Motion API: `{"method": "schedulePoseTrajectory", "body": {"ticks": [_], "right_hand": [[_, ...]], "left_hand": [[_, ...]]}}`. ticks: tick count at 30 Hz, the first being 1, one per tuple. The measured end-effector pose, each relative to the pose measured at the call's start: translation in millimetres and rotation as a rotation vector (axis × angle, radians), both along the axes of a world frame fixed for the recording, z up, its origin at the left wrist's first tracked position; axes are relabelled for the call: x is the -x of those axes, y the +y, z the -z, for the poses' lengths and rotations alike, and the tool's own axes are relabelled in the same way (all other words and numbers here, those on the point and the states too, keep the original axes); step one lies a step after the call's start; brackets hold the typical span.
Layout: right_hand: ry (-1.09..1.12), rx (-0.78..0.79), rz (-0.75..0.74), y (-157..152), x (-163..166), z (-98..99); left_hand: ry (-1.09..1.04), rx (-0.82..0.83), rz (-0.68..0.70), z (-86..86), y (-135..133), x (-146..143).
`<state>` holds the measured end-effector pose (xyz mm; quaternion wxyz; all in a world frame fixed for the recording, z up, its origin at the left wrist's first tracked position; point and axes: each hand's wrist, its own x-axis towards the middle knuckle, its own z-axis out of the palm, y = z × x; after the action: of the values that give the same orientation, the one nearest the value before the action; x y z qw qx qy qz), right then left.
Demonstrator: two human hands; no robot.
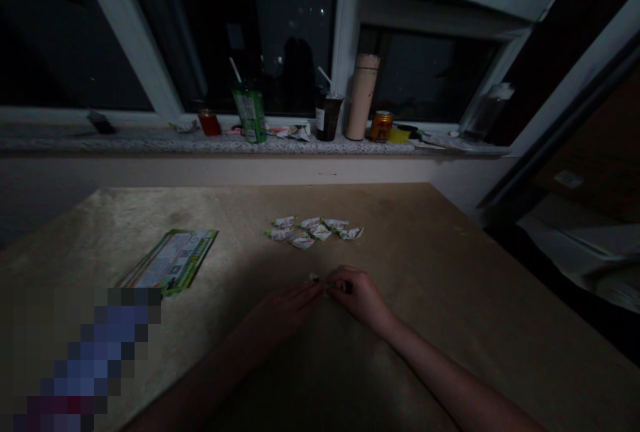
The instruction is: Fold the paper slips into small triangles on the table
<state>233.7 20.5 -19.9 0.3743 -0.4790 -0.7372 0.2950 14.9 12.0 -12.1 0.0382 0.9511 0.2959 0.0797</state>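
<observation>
Two bare hands meet at lower centre of the frame, fingertips almost touching over a tiny folded paper piece [320,283]. The left hand [286,305] lies low and extended on the table, its fingertips pressed to the piece as if to steady it; the right hand [359,294] is curled, thumb and forefinger pinched at the piece's right edge. Both grips are closed to a fine pinch, a hold that suits so small and thin a thing; in the dim light it cannot be told how much of the paper each hand actually has hold of. The piece sits on or just above the tan tabletop [450,272], between the two sets of fingertips.

Just beyond the hands, toward mid-frame, lies a cluster of folded paper pieces [315,231], white with green and red print, several touching one another, grouped within reach yet apart from the working spot. At left of centre a stack of green-bordered printed sheets [173,260] rests flat, well apart from the cluster. A pixelated patch covers the lower left. Along the windowsill [125,144] in the upper half stand a green can with a straw [250,112], a dark cup with a straw [328,115], a tall beige flask [361,97] and an orange can [381,127], all back from the table.
</observation>
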Motion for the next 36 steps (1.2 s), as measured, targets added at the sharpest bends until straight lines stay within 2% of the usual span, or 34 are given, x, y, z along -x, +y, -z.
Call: {"method": "schedulePoseTrajectory", "body": {"ticks": [7, 13, 21, 27, 29, 31, 33, 36], "right_hand": [[-0.004, -0.002, 0.001, -2.5, 0.7, -0.4], [-0.019, 0.057, -0.048, 1.3, -5.6, -3.5], [0.049, 0.232, -0.033, -2.4, -17.2, -8.2], [0.024, 0.270, -0.149, -9.7, -26.4, -15.5], [-0.044, 0.234, -0.219, -14.0, -28.9, -23.0], [-0.173, 0.132, -0.312, -20.6, -31.2, -32.6], [-0.280, 0.022, -0.317, -28.0, -33.0, -41.5], [-0.404, -0.028, -0.324, -36.4, -33.7, -48.8]], "left_hand": [[-0.089, 0.171, -0.112, -9.3, -19.9, -7.6], [-0.090, 0.263, -0.133, -15.4, -33.0, -10.4], [-0.081, 0.263, -0.135, -12.4, -32.8, -9.8], [-0.062, 0.230, -0.142, -12.0, -33.6, -14.1], [-0.053, 0.222, -0.150, -11.7, -33.5, -15.8], [-0.048, 0.226, -0.154, -11.2, -33.5, -17.0], [-0.038, 0.239, -0.145, -10.8, -33.7, -17.6], [-0.026, 0.266, -0.132, -12.3, -33.9, -18.1]]}}
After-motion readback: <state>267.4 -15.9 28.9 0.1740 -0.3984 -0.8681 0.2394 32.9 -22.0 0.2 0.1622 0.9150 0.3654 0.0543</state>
